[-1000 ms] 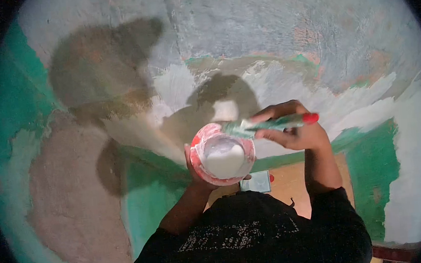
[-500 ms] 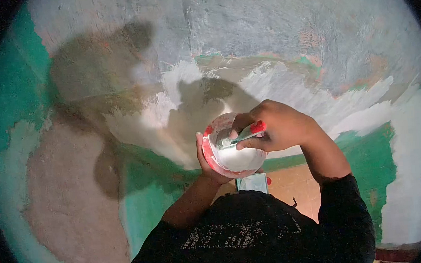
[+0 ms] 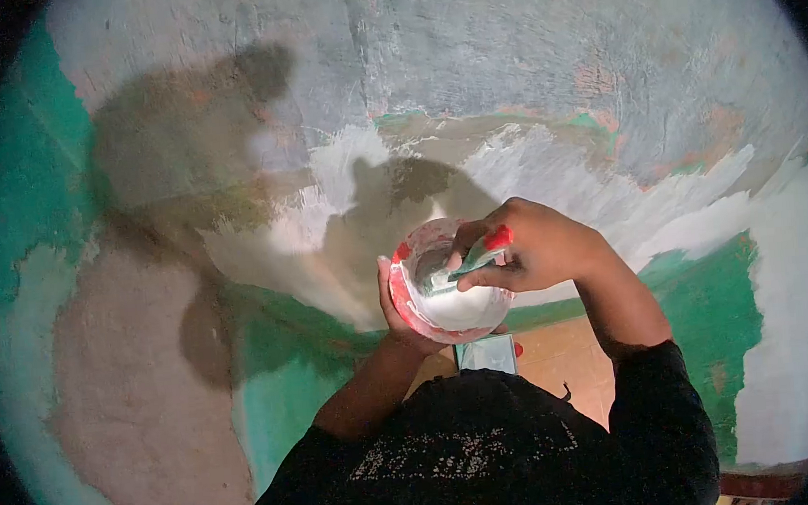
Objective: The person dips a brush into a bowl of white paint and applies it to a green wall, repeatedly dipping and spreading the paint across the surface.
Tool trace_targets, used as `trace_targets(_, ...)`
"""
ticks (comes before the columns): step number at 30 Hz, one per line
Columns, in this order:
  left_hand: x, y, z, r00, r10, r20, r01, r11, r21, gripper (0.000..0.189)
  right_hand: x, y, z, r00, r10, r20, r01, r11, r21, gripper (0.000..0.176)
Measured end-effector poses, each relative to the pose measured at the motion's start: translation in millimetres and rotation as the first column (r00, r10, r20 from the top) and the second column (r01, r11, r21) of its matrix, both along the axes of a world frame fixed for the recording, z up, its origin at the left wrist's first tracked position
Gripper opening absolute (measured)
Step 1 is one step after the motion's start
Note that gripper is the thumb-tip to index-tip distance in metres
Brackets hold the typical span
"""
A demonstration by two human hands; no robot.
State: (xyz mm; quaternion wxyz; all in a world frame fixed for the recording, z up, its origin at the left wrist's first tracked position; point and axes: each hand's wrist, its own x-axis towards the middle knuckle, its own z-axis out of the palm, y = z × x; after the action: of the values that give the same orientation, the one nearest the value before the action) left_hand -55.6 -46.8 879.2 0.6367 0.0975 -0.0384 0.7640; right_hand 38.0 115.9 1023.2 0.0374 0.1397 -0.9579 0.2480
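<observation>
My left hand (image 3: 406, 332) is wrapped round the left and lower side of a round red tub (image 3: 400, 295), whose rim and wall are smeared with white. White paint (image 3: 456, 310) lies inside it. Over the tub, my right hand (image 3: 546, 243) pinches a paintbrush (image 3: 480, 255) with a green handle and a red end. The brush's head points down and left into the tub, close to the paint. My fingers hide part of the handle.
In front stands a wall (image 3: 502, 45) with bare grey plaster, fresh white patches and old green paint. Below the tub, a light rectangular box or tray (image 3: 488, 354) shows beside a tiled floor (image 3: 565, 363). Shadows of my head and arms fall on the wall.
The brush has tipped a little steeper, its head slightly lower in the tub. My left hand and the tub have hardly moved.
</observation>
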Motion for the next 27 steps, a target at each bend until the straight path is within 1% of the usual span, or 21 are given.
trace_targets(2,-0.6,1.7,0.8,1.0,-0.001,-0.013,0.001,1.0,0.008,0.098,2.5,-1.6,7.4,0.996,0.002,-0.085,-0.014,0.99,-0.14,0.021)
trace_targets(5,0.7,2.7,5.0,0.999,0.008,-0.032,-0.007,1.0,0.019,0.098,3.8,2.4,5.9,0.997,-0.02,-0.068,0.009,0.987,-0.158,0.022)
trace_targets(8,0.2,3.5,8.2,0.999,0.02,-0.038,-0.018,0.999,0.049,0.097,-0.6,-3.3,3.6,0.999,0.032,-0.027,-0.033,0.999,-0.025,0.023)
trace_targets(9,-1.9,4.1,5.6,0.999,0.009,-0.053,-0.005,0.998,0.062,0.098,-1.7,-1.5,0.1,0.993,0.064,-0.095,-0.067,0.997,-0.038,0.021)
trace_targets(11,-6.1,5.8,0.0,0.996,-0.014,-0.084,0.021,0.996,0.086,0.099,-0.5,5.0,-0.7,0.991,0.005,-0.135,-0.018,0.995,-0.094,0.022)
trace_targets(12,-7.0,7.2,-2.0,0.994,0.024,-0.104,-0.018,0.999,0.051,0.098,0.2,7.3,-1.6,0.988,-0.026,-0.151,0.007,0.992,-0.123,0.022)
trace_targets(15,-7.3,9.2,-4.0,0.976,0.136,-0.17,-0.147,0.988,-0.051,0.096,-0.8,4.7,-5.1,0.989,0.043,-0.143,-0.05,0.998,-0.046,0.02)
trace_targets(17,-7.9,11.8,-3.4,0.953,0.202,-0.224,-0.231,0.967,-0.11,0.094,0.6,6.2,-7.4,0.996,0.026,-0.087,-0.031,0.998,-0.054,0.018)
trace_targets(18,-7.6,11.8,-2.7,0.971,0.182,-0.158,-0.192,0.98,-0.051,0.095,1.2,7.4,-7.2,0.998,0.02,-0.06,-0.023,0.998,-0.056,0.017)
trace_targets(19,-6.9,11.5,-2.9,0.983,0.155,-0.093,-0.155,0.988,0.009,0.096,2.4,11.5,-6.9,0.994,-0.01,-0.109,-0.009,0.986,-0.168,0.02)
trace_targets(21,-2.0,9.4,-4.7,0.996,0.08,0.035,-0.084,0.987,0.133,0.098,10.3,23.0,-7.2,0.977,-0.09,-0.192,0.009,0.922,-0.388,0.025)
trace_targets(22,0.5,7.8,-5.5,0.995,0.035,0.095,-0.053,0.979,0.199,0.099,17.5,23.4,-5.4,0.96,-0.188,-0.208,0.061,0.864,-0.5,0.022)
trace_targets(24,1.0,4.9,-2.1,0.993,-0.022,0.117,0.0,0.983,0.184,0.101,26.2,33.5,-27.8,0.873,-0.392,-0.291,0.048,0.663,-0.747,0.026)
trace_targets(25,-2.0,1.2,3.1,0.996,-0.03,0.083,0.022,0.994,0.104,0.101,26.7,38.0,-43.5,0.879,-0.427,-0.212,-0.013,0.423,-0.906,0.029)
trace_targets(26,-3.8,-1.2,6.4,0.998,-0.039,0.051,0.038,0.999,0.022,0.102,26.2,42.4,-61.6,0.891,-0.435,-0.128,-0.07,0.147,-0.987,0.032)
trace_targets(27,-5.6,-1.4,3.1,0.998,-0.049,0.026,0.048,0.998,0.03,0.102,25.5,44.5,-77.8,0.908,-0.416,-0.047,-0.117,-0.143,-0.983,0.035)
